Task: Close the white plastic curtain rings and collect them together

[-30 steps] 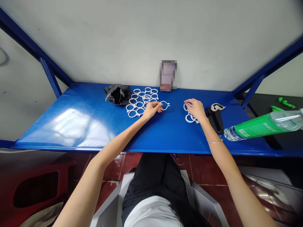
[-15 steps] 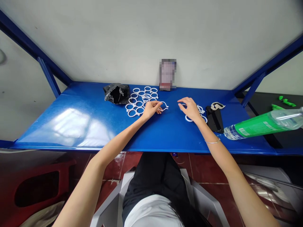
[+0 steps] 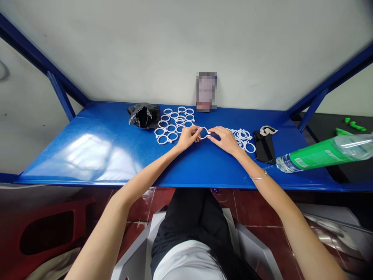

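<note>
One white ring (image 3: 204,127) up off the spread, mid-frame, between the hands over the blue surface (image 3: 186,171). Left hand (image 3: 188,138): fingers clamped on the ring's left side. Right hand (image 3: 225,139): thumb and forefinger at its right side, around the small tabs; cannot tell whether they pinch or only touch.

Step in hand, by my reading: working the tabbed end of a single ring. Next move seems to call for a steady left hold and a careful squeeze of the right fingers on the tabs, square to each other so neither slips.

Ring's look: thin, round, plain white, probably plastic; tabs point to frame right. Too small to tell if the gap is closed. Similar rings lie left of centre (image 3: 176,128), mostly side by side; others overlap in a heap right of centre (image 3: 243,134).
</note>
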`<action>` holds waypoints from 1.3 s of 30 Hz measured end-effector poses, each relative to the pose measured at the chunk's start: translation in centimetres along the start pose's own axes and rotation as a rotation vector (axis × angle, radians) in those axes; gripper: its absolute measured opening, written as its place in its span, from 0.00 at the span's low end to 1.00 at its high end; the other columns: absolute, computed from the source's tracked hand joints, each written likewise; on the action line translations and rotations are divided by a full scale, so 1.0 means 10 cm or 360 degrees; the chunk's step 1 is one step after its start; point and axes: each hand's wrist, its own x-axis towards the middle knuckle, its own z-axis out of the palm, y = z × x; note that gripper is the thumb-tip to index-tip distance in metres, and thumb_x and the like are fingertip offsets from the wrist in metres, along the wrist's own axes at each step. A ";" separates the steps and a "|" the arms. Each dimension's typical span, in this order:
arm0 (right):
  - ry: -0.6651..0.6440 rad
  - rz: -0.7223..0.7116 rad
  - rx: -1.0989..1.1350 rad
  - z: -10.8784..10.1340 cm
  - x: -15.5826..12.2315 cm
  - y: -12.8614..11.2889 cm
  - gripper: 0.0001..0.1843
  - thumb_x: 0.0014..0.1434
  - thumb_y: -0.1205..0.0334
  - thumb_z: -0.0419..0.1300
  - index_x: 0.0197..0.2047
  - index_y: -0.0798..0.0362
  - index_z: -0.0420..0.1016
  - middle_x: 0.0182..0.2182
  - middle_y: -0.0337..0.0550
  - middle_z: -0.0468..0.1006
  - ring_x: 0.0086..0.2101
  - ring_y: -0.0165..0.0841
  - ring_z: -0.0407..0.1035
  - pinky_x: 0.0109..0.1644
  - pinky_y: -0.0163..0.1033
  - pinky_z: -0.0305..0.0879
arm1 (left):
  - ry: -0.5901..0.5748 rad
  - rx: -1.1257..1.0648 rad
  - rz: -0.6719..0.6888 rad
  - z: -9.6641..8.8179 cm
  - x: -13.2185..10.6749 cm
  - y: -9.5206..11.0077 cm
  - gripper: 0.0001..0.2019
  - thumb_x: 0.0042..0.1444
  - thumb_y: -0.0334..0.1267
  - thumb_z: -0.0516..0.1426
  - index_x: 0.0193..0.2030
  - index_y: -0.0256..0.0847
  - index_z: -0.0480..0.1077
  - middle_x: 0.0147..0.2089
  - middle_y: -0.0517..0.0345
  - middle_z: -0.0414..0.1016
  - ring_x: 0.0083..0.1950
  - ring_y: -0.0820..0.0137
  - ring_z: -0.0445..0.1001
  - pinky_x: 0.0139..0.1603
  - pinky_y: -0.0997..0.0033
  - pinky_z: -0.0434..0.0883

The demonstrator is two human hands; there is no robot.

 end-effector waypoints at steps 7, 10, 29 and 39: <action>0.0091 -0.0008 0.0019 -0.01 -0.01 -0.04 0.14 0.66 0.52 0.56 0.49 0.51 0.72 0.37 0.46 0.80 0.37 0.40 0.75 0.43 0.44 0.69 | 0.0001 0.0072 0.0003 0.00 0.01 -0.01 0.28 0.62 0.60 0.52 0.44 0.32 0.75 0.22 0.56 0.76 0.19 0.75 0.72 0.23 0.78 0.70; 0.0123 -0.0037 0.0024 0.00 -0.01 -0.03 0.14 0.66 0.53 0.56 0.49 0.51 0.71 0.37 0.45 0.80 0.36 0.39 0.75 0.42 0.43 0.70 | 0.0004 0.0115 -0.0008 0.00 0.01 -0.01 0.26 0.63 0.58 0.53 0.44 0.32 0.76 0.21 0.58 0.74 0.18 0.76 0.70 0.22 0.78 0.68; 0.0194 -0.0050 -0.0081 0.03 -0.01 -0.02 0.15 0.69 0.51 0.52 0.46 0.51 0.74 0.34 0.46 0.80 0.34 0.38 0.75 0.41 0.43 0.70 | -0.0013 0.0199 0.0137 -0.01 0.00 -0.01 0.25 0.62 0.55 0.54 0.50 0.32 0.74 0.23 0.58 0.74 0.23 0.73 0.73 0.28 0.75 0.70; 0.0276 0.0105 0.0068 0.05 -0.01 0.05 0.15 0.69 0.50 0.52 0.47 0.49 0.73 0.37 0.46 0.81 0.36 0.38 0.76 0.40 0.41 0.71 | -0.0036 0.0453 0.0574 -0.02 0.02 -0.10 0.32 0.58 0.57 0.59 0.63 0.37 0.63 0.35 0.55 0.75 0.31 0.72 0.73 0.34 0.74 0.72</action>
